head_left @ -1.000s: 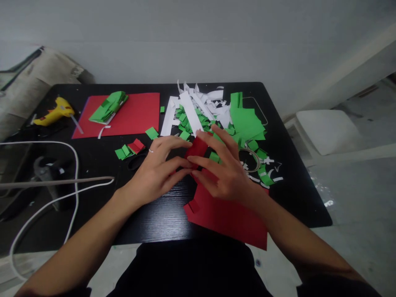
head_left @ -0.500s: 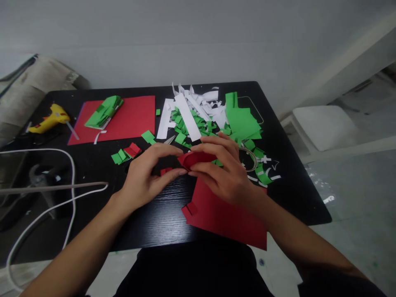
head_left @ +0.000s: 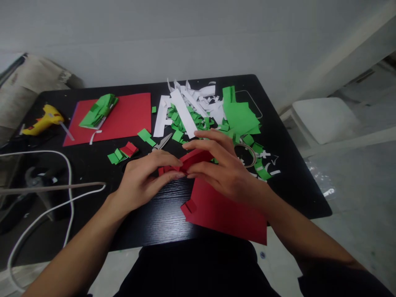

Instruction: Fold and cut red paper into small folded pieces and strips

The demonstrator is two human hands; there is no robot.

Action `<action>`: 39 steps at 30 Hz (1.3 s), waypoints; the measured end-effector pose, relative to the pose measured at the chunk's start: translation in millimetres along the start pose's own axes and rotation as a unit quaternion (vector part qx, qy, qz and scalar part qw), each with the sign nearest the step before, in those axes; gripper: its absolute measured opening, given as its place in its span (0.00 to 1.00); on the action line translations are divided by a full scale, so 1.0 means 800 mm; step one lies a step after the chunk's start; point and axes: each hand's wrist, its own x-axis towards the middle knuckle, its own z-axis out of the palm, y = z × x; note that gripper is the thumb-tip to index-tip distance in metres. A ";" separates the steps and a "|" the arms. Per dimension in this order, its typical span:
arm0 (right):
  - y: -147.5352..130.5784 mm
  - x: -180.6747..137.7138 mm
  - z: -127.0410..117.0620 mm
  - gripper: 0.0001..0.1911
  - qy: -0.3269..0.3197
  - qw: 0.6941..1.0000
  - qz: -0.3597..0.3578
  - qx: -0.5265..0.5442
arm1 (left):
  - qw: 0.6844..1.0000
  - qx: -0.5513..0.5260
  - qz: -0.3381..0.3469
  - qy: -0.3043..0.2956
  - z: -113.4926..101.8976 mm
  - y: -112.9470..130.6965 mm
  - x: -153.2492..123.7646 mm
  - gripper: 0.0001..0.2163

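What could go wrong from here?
The bent red paper, held by the left hand and right hand, may crease unevenly. The left hand could brush the scissors just beyond it. The near red sheet overhangs the table edge, so a nudge might drag it off.

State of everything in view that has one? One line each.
Curved red paper strip: held
Left hand's grip: closed on strip
Right hand's grip: closed on strip
Far-left red rectangular paper sheet: flat
Green paper bundle: folded, on that sheet
Yellow plastic glue gun: lying sideways, on/off unclear
Grey metal scissors: lying down, opening unclear
Long white cord: slack, looped
White paper strips: cut, heaped
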 end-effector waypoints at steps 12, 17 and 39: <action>0.005 0.007 -0.010 0.08 -0.029 0.999 0.010 0.035 | 0.998 0.054 -0.036 -0.010 0.000 0.001 -0.002 0.08; 0.010 0.006 -0.010 0.07 -0.025 0.999 0.004 0.042 | 0.998 0.061 -0.033 -0.011 -0.001 0.003 0.000 0.10; 0.013 0.005 0.006 0.01 -0.101 0.921 0.210 0.313 | 0.951 -0.182 -0.231 -0.090 0.003 -0.002 0.013 0.08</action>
